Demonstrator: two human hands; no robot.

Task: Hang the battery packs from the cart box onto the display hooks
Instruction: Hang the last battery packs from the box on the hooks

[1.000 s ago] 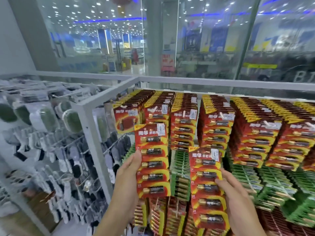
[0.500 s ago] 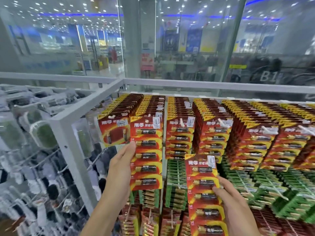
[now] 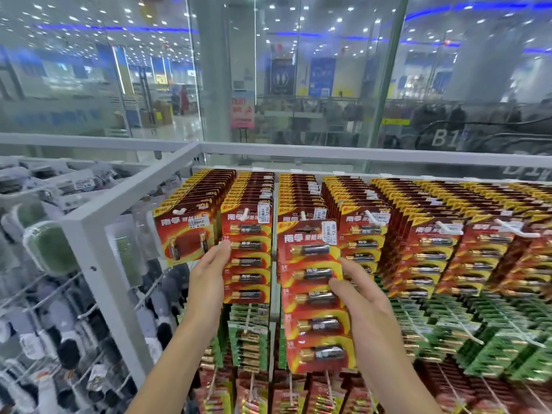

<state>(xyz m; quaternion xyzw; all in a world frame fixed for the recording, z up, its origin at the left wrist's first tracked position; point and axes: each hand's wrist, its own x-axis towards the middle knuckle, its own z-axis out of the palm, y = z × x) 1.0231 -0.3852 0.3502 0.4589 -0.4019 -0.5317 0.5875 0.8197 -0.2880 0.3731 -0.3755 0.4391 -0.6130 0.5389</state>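
- The person stands in front of a white display rack (image 3: 89, 234) full of hanging packs.
- The right hand (image 3: 363, 297) holds a long red battery pack (image 3: 313, 294). The thumb lies on the front of the pack and the fingers curl behind its right edge.
- This pack has five batteries in a row from top to bottom. It has a white price sticker (image 3: 331, 233) near its top right corner.
- The pack is upright and held up in front of the third row of red packs. Its top is just below a white hook (image 3: 303, 216) there. It cannot be told if the hole is on the hook.
- The left hand (image 3: 209, 282) is up by another long red pack (image 3: 247, 255) that hangs on a hook in the second row. The straight fingers touch the left edge of that pack, and they do not curl around it.
- The two hands are apart, one on each pack.
- To the left hangs a shorter red pack (image 3: 185, 234) with two small batteries.
- More red packs (image 3: 448, 249) hang in rows to the right.
- Green packs (image 3: 478, 339) hang in rows under the red ones.
- Still lower there are more dark red packs (image 3: 298, 395).
- On the far left, a wire rack (image 3: 44, 309) holds grey and black things, too blurry to name.
- Behind the rack is a glass wall (image 3: 298, 85).
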